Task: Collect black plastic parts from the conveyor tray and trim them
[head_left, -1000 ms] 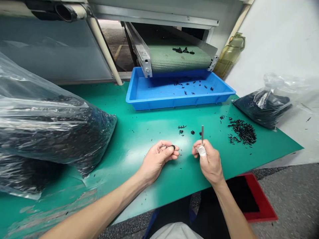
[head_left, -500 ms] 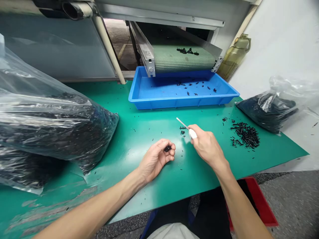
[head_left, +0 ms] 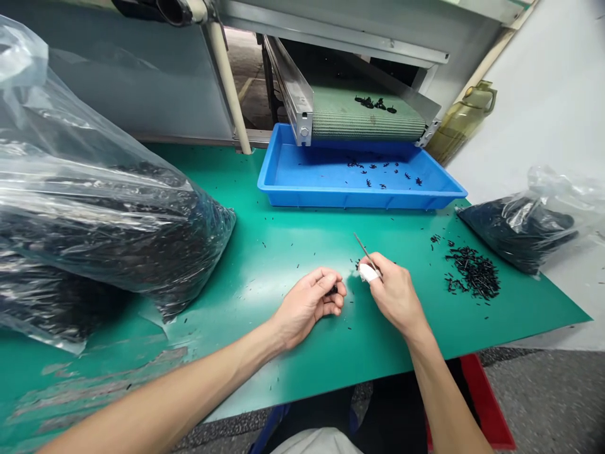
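Note:
My left hand [head_left: 312, 304] rests on the green table [head_left: 265, 265] with its fingers curled round a small black plastic part [head_left: 333, 290], mostly hidden by the thumb and fingers. Just to the right, my right hand [head_left: 396, 293] grips a thin, narrow metal blade-like tool [head_left: 362, 244], its tip pointing up and away. A white covering [head_left: 368, 273] sits on a digit of that hand. Beside it lie a few loose black bits, partly hidden behind the fingers.
Behind the hands, a blue tray [head_left: 363, 199] holds scattered black parts under a conveyor belt [head_left: 363, 123]. Clear plastic bags [head_left: 142, 233] of black parts stand left; another bag [head_left: 515, 224] is right. A pile of black pieces [head_left: 475, 274] lies near it. A red bin [head_left: 491, 403] is below.
The view has shifted. My hands have come closer together, and the tool's tip has turned. My left fingers now cover more of the black part.

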The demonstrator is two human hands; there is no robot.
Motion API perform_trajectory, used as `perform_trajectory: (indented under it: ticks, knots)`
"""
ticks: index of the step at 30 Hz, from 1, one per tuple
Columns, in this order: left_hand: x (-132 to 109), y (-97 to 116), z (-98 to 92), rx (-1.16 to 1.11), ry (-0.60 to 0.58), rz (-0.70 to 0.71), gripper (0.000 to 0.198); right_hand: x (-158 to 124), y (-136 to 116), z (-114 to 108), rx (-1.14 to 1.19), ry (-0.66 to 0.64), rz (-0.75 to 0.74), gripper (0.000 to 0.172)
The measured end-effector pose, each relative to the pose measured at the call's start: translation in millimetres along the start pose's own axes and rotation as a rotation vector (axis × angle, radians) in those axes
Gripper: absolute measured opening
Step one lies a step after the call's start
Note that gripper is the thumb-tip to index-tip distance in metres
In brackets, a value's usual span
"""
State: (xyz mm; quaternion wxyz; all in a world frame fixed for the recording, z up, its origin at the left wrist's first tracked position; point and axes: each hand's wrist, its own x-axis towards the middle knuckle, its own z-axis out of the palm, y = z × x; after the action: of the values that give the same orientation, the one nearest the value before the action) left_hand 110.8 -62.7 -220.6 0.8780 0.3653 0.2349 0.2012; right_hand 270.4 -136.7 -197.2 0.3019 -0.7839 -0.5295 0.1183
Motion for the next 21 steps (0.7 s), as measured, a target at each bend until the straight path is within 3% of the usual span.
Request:
perform_trajectory:
  ticks: [3,6,13,21]
  knots:
    - [0.3,-3.9,1.4,0.092,-0.014,-0.003,0.029,-18.6,-10.3,-1.2,0.262,-0.096,0.025,0.01]
    - [0.2,-5.2,1.9,0.126,-0.026,-0.011,0.031,-33.1,-19.0,1.9,0.359,-0.126,0.027,0.012]
    - [-1.5,-1.5,1.1,0.037,0.017,0.015,0.034,-40.9,-18.8,0.6,0.354,-0.111,0.016,0.027]
    - [0.8,-0.5,-4.6,-0.068,-0.03,-0.047,0.026,-45.7,-0.4,-13.8,0.148,-0.055,-0.009,0.033]
